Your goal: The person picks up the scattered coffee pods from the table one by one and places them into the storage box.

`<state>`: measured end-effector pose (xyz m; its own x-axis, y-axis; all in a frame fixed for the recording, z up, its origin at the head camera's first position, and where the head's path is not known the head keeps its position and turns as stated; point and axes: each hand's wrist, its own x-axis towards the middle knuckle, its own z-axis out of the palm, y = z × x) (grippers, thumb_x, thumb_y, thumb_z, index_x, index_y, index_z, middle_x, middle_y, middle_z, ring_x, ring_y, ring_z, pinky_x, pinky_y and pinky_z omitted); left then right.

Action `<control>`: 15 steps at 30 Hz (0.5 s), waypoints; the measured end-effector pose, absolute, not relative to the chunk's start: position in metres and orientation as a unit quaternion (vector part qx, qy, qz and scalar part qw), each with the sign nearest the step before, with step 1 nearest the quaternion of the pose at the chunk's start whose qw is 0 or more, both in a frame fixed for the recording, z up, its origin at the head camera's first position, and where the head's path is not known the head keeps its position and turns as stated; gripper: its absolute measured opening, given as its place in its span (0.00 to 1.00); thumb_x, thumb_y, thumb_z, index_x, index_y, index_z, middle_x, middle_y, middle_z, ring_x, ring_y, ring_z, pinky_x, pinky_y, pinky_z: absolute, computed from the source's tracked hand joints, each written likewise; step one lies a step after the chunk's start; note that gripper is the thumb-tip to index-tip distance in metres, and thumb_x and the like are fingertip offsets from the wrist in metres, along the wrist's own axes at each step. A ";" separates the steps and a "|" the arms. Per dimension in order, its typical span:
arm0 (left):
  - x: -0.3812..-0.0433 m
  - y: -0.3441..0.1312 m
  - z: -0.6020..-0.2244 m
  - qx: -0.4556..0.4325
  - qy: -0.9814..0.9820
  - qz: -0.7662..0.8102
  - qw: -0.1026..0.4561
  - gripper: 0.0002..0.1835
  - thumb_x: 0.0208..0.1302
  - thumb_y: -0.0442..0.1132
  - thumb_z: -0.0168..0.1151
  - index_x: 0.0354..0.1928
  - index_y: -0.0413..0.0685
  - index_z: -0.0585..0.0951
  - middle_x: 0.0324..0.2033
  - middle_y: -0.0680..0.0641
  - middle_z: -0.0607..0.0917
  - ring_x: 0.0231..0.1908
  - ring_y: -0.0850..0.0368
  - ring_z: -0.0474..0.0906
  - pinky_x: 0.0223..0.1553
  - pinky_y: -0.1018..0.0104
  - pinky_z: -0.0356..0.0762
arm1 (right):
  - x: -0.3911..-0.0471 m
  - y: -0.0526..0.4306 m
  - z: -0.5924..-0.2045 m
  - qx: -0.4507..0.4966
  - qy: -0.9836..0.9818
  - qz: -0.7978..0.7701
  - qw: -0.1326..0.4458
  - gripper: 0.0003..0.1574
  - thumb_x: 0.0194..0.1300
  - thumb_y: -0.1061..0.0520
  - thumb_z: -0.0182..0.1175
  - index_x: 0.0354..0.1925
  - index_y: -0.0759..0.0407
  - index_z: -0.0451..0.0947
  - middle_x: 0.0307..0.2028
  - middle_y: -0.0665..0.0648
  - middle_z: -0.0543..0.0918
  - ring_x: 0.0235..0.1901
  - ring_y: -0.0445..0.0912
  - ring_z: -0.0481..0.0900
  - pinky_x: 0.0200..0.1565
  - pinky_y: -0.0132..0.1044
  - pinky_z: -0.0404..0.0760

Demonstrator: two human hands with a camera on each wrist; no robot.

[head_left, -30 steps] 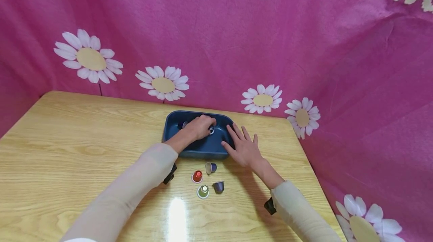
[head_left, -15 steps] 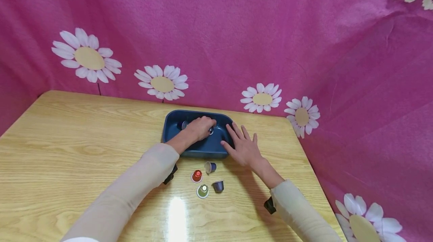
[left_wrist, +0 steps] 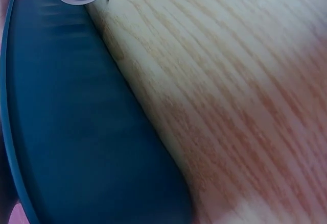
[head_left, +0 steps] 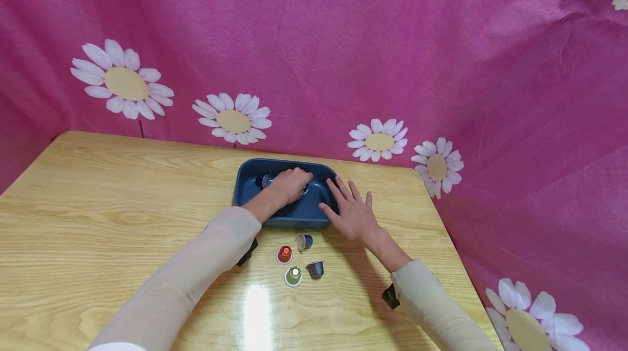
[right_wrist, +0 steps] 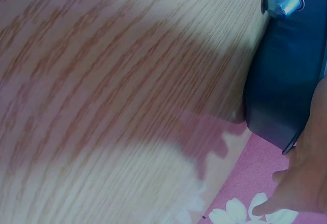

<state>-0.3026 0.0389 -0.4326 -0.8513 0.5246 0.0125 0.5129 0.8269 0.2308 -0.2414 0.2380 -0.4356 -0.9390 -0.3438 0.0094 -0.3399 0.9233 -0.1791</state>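
Observation:
A dark blue rectangular tray (head_left: 294, 223) stands near the back of the wooden table. My left hand (head_left: 288, 186) reaches down into it, its curled fingers holding a coffee capsule (head_left: 306, 189) that they mostly hide. Left of that hand, another dark blue capsule (head_left: 265, 180) lies inside the tray. My right hand (head_left: 354, 216) has its fingers spread, the fingertips at the tray's right rim. In front of the tray are a red capsule (head_left: 284, 254), a green capsule (head_left: 293, 275), a dark purple capsule (head_left: 316, 270) and a blue capsule (head_left: 305, 241) lying on its side.
A pink cloth (head_left: 314, 56) with white daisies hangs behind the table and along its right side. Bare wooden tabletop (head_left: 122, 204) stretches to the left of the tray. Part of the tray wall (left_wrist: 92, 106) fills the left of the left wrist view.
Hardly anything differs. The head view has shifted slightly, while my left hand stays in the tray and my right hand stays at its rim.

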 end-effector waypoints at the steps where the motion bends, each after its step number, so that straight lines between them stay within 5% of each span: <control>1: -0.302 0.039 -0.432 0.271 0.956 0.111 0.027 0.13 0.73 0.33 0.57 0.56 0.44 0.81 0.48 0.43 0.84 0.47 0.47 0.82 0.49 0.54 0.80 | -0.241 0.238 -0.435 -0.174 0.981 -0.090 0.011 0.46 0.73 0.29 0.42 0.79 0.46 0.50 0.78 0.55 0.50 0.76 0.60 0.43 0.64 0.74 0.40; 15: -0.293 0.028 -0.419 0.269 0.952 0.148 0.007 0.14 0.71 0.34 0.60 0.57 0.43 0.80 0.48 0.43 0.84 0.47 0.49 0.82 0.48 0.55 0.80 | -0.241 0.237 -0.435 -0.172 0.981 -0.090 0.013 0.46 0.73 0.28 0.42 0.79 0.47 0.51 0.78 0.55 0.50 0.76 0.60 0.43 0.64 0.74 0.41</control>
<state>-0.2929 0.0284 -0.4195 -0.8550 0.5143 0.0667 0.5103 0.8115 0.2847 -0.2411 0.2374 -0.4354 -0.9404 -0.3401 0.0052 -0.3354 0.9247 -0.1803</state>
